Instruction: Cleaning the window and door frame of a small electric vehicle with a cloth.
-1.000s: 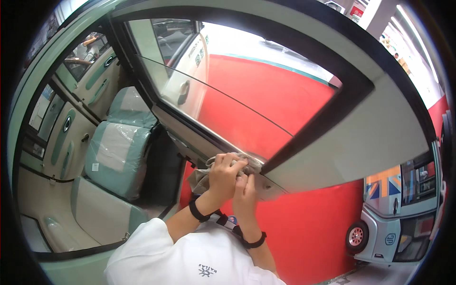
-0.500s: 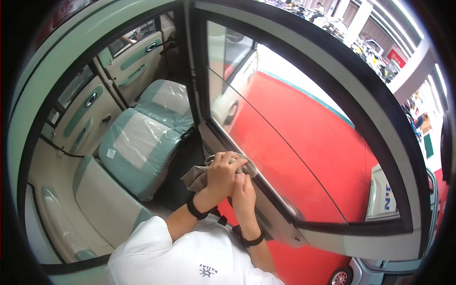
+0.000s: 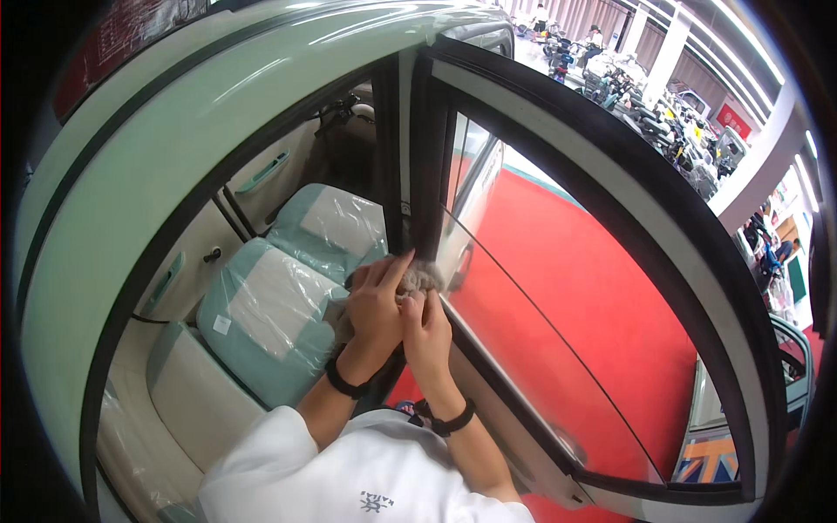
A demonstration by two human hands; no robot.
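Your left head-worn fisheye camera looks down and forward, upright and unmirrored. Your white shirt fills the near lower edge, the open car door stands close ahead, and the wide lens reaches a pale pillar far off at upper right.

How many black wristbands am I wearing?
2: one black wristband below the left hand, a second wristband below the right hand. Both hands are at the grey cloth; neither band is hidden.
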